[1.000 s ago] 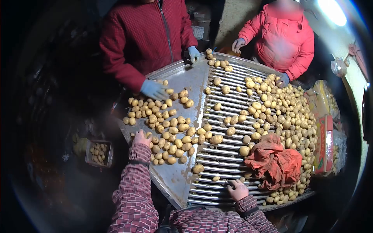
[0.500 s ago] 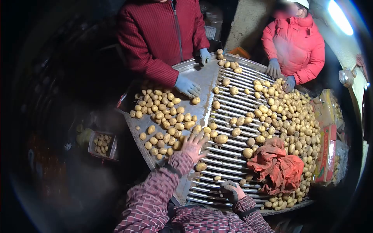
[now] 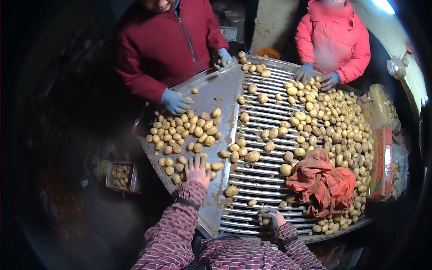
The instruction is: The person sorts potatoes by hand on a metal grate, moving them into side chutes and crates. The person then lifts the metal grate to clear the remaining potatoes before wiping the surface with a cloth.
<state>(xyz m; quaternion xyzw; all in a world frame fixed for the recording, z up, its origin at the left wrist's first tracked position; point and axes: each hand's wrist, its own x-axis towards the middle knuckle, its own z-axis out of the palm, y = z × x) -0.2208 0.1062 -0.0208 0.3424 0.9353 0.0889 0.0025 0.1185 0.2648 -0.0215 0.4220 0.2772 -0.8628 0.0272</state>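
Observation:
My bare left hand (image 3: 197,171) lies with fingers stretched over the potatoes (image 3: 173,130) at the near part of the smooth metal sheet (image 3: 225,96). Its fingers touch several of them. Low over the near end of the metal bar rack (image 3: 252,180) is my right hand (image 3: 272,218), in a dark glove. Its fingers are curled, and what they hold, if anything, is hard to make out. A loose potato (image 3: 252,203) rests on the bars just beyond it. To its right, a crumpled red cloth (image 3: 321,182) covers part of a large potato heap (image 3: 342,135).
Across the sheet, a person in a dark red jacket has a gloved hand (image 3: 177,101) at the potatoes. Another person in a red puffy coat has gloved hands (image 3: 330,81) at the heap. A box of potatoes (image 3: 121,175) stands lower left; a red carton (image 3: 381,162) stands right.
My left hand has moved left from the rack's edge onto the sheet, and potatoes there have shifted left. The co-worker's gloved hand has also moved left. My right hand stays nearly in place.

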